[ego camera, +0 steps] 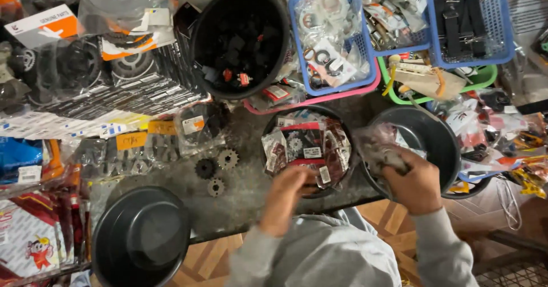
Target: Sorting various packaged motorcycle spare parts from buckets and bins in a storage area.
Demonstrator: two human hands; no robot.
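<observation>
Left hand (287, 191): we see fingers curled at the near rim of the middle bowl (273, 128), over red-and-clear packets (305, 144); grip unclear.
Right hand (415, 185): fingers grasp a clear bag (377, 147) above the right bowl (442, 136).
Labels: orange tags (131, 140) lie left on the surface (245, 190).

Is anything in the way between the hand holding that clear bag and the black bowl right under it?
Nothing visible. The right hand holds a clear plastic bag over the near rim of the black bowl, whose open inside shows no cover. The left hand is apart, in the middle bowl of packets.
</observation>
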